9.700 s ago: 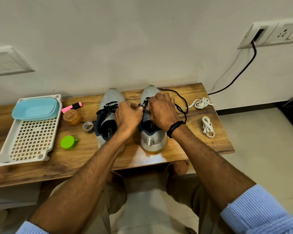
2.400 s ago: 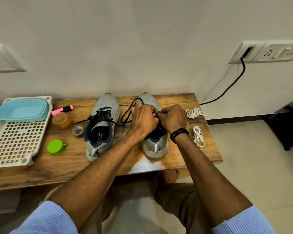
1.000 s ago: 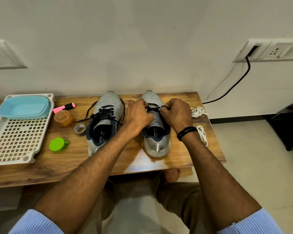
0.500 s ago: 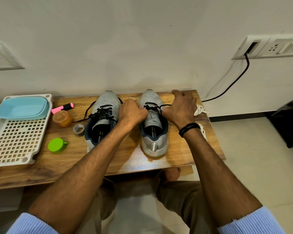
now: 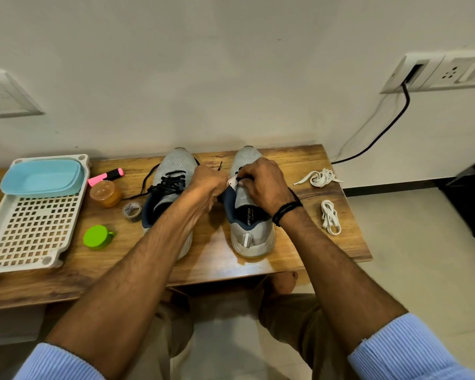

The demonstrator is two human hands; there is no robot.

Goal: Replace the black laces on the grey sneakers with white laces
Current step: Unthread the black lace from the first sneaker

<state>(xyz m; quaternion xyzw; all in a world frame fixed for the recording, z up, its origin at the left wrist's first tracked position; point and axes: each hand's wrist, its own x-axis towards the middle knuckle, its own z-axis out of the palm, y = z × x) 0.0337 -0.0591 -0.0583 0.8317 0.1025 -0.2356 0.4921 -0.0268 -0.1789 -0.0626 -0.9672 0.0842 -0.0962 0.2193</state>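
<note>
After pulling slack out sideways, back at right sneaker (image 5: 251,234) now: right hand (image 5: 261,185) grip pinching its tongue, left hand (image 5: 207,182) grip clenched on black lace (image 5: 220,167). Suggests unlacing advancing; white laces (image 5: 320,179) untouched on table (image 5: 299,164) alongside.

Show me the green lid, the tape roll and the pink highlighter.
green lid (image 5: 95,236), head view, on its flat top.
tape roll (image 5: 131,218), head view, on its near wall.
pink highlighter (image 5: 106,176), head view, on its barrel.
</note>
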